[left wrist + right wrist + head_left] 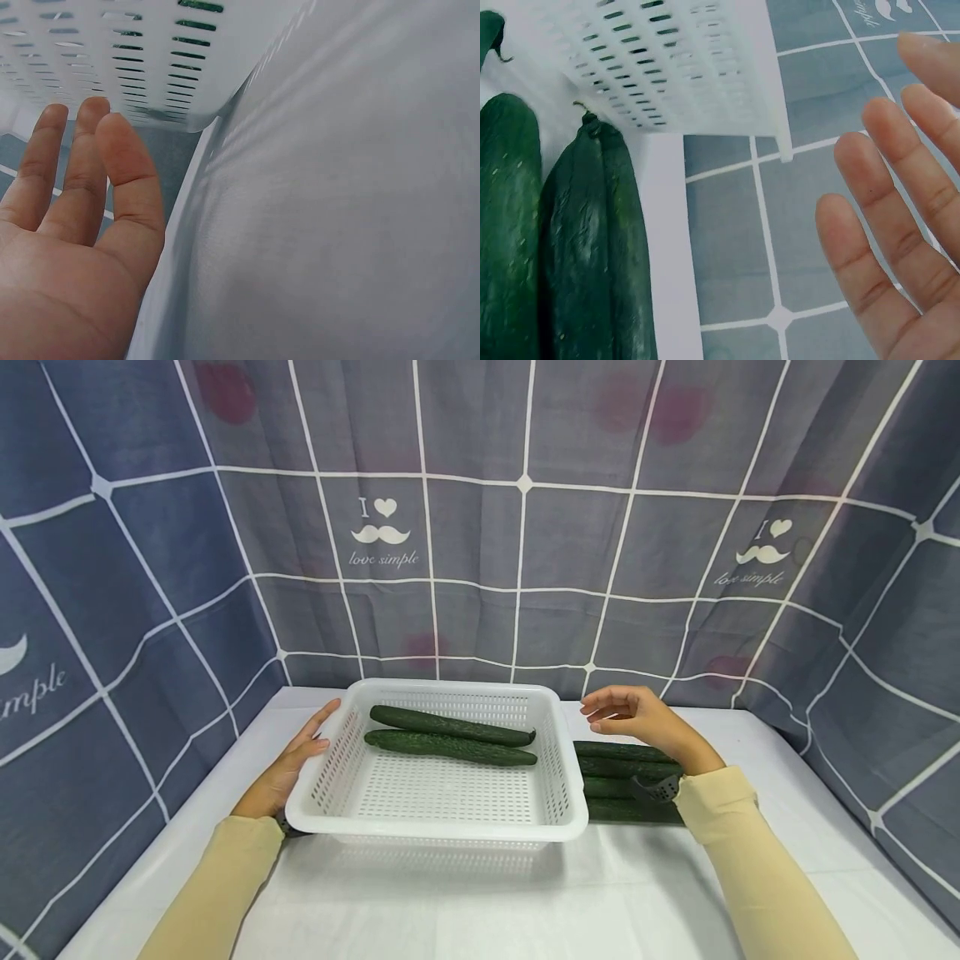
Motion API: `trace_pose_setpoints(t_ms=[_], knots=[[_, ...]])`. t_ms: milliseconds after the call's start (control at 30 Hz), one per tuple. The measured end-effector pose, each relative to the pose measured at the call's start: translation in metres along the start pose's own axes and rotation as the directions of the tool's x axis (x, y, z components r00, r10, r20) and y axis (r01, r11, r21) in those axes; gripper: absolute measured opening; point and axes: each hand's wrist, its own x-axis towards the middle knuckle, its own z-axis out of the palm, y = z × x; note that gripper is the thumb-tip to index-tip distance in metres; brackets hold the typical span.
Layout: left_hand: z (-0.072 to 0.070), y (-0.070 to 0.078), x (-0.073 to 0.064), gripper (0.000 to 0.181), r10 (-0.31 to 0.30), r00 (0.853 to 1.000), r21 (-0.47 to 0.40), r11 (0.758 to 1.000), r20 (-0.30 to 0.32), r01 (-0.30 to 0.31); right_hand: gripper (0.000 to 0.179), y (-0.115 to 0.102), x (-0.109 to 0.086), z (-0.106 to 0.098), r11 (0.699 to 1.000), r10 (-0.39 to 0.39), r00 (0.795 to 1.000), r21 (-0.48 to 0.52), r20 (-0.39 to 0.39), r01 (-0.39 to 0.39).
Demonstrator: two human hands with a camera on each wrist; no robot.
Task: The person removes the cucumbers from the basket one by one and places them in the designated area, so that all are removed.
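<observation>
Gridded curtain (472, 543) lettered "love simple", white basket (442, 829) holding two cucumbers (450, 747), both hands (285, 770) (647, 720) unclenched, fingers relaxed

Tbl (435, 918): white, flat top, faint creases, esp. near side. On it, approx. ctr-left: white plastic basket (438, 831), perforated walls + base, rim wider than base; soft shadow on tbl along its front. Just R of basket: min. 4 dark green cukes (609, 787), side by side, lying approx. L-R, partly hidden at R end. Can't tell if cukes touch basket.
</observation>
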Motion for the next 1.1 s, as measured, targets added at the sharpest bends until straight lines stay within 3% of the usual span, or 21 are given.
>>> trace_pose_setpoints(t_ms=[333, 1100], knots=[[0.001, -0.001, 0.0, 0.066, -0.037, 0.997, 0.027, 0.999, -0.062, 0.039, 0.036, -0.014, 0.024, 0.005, 1.0, -0.027, 0.999, -0.014, 0.033, 0.028], [0.002, 0.0, 0.0, 0.071, -0.025, 0.999, 0.015, 1.0, -0.043, 0.026, 0.038, -0.039, 0.064, 0.032, 0.998, 0.007, 0.994, -0.056, 0.113, 0.0]])
